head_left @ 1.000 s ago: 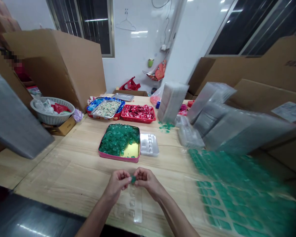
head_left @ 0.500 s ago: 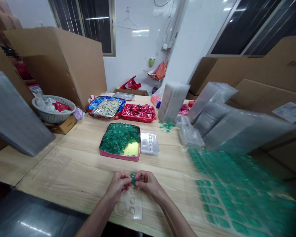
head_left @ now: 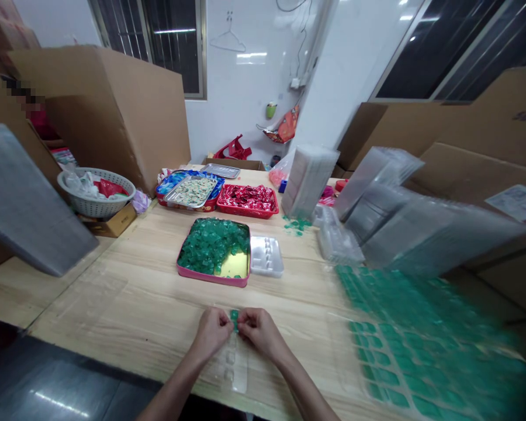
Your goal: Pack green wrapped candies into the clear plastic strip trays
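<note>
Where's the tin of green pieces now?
In the head view, the tin is on the table beyond the left hand, just left of the pale tray.

The left hand (head_left: 212, 331) and right hand (head_left: 261, 331) meet at green pieces (head_left: 234, 315) over a clear tray (head_left: 240, 379). A pink tin (head_left: 213, 277) stands beyond.

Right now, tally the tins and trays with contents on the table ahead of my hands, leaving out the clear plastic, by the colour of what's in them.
Green pieces: 1, the pink-sided tin
Red packets: 1, the red tray
Pale pieces: 1, the metal tray
Blue items: 1, the container under the metal tray
Total: 4
</note>
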`<state>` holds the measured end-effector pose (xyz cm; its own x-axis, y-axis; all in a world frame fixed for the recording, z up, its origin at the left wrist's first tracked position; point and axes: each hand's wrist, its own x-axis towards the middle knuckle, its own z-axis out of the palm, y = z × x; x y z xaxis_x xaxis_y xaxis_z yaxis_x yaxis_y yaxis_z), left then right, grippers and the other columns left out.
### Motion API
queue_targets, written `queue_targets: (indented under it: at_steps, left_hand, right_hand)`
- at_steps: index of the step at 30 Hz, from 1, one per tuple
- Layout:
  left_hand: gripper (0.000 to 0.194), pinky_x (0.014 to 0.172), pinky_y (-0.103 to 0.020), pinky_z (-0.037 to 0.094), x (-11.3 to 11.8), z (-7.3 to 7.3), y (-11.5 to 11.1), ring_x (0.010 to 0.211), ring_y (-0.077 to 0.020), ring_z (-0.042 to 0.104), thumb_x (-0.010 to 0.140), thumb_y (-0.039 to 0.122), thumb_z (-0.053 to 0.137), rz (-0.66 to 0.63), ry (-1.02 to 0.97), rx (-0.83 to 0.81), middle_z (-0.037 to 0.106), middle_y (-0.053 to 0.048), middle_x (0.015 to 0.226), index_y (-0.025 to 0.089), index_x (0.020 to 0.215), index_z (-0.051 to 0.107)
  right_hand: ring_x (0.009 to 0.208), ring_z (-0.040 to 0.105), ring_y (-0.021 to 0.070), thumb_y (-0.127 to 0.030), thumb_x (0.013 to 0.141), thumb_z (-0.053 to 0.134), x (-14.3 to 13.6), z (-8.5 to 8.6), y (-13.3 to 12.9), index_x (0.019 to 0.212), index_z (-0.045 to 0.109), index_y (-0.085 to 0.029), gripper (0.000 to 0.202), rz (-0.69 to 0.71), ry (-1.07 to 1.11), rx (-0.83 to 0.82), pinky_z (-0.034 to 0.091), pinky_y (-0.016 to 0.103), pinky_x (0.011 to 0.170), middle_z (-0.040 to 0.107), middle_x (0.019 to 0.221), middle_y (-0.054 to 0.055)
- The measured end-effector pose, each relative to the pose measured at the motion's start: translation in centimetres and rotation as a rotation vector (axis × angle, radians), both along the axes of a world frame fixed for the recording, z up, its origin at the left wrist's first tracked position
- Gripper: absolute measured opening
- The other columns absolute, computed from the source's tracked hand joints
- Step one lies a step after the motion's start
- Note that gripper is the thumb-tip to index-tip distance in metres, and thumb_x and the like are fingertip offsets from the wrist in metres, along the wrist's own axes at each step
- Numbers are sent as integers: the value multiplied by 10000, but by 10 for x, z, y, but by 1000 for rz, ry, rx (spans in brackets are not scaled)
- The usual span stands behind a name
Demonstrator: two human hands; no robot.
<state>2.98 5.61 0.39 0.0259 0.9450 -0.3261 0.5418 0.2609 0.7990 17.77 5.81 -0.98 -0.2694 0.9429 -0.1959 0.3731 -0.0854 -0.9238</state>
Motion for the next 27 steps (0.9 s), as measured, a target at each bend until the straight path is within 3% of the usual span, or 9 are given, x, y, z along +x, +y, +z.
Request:
queue_targets:
  at_steps: [7,12,15,18,21,24,27]
  left_hand:
    - [146,622,-271,319,-4,-7,-5,634,-172,516,637,145,509,-46,199,196,591,-33,589,158,555,629]
    - [92,629,-278,310,-7,-14,-8,648,-184,493,622,175,554,-26,106,226,561,-27,597,174,553,615]
    - [62,621,-271,297,-7,-14,-8,635,-176,477,593,169,579,-27,63,219,538,-11,579,181,534,594]
    - [84,600,-266,277,-5,-15,-7,613,-169,472,608,159,553,-33,82,222,525,-5,560,180,533,582]
    - [80,595,-265,275,0,-19,-4,617,-172,486,625,162,537,-35,123,218,542,-15,579,173,566,591]
    - [77,609,-266,292,4,-21,1,640,-176,501,624,153,537,-13,133,228,559,-27,604,166,575,594]
    - [64,599,-258,309,4,-21,5,627,-165,495,609,168,558,26,89,228,547,-16,581,163,551,584]
  right_hand:
    - [598,531,159,-119,611,495,-7,17,-2,612,635,-173,150,23,-286,231,348,237,559,618,611,24]
    - [607,544,173,-114,641,471,-6,17,-5,629,640,-180,182,77,-388,289,341,253,576,632,618,35]
    - [577,542,164,-114,649,479,-4,31,1,615,637,-184,176,129,-400,304,332,242,549,626,590,24]
    - [611,560,158,-128,707,472,-9,55,28,666,651,-183,192,129,-378,417,351,234,565,639,642,27]
    - [761,587,162,-98,747,437,-24,72,74,816,669,-185,257,200,-435,581,384,229,658,656,825,49]
    - [840,589,176,-48,712,449,-43,71,120,895,668,-186,318,445,-673,633,385,235,702,645,923,69]
    - [847,591,200,-37,672,495,-55,61,147,818,678,-161,265,603,-813,622,385,246,702,648,872,92]
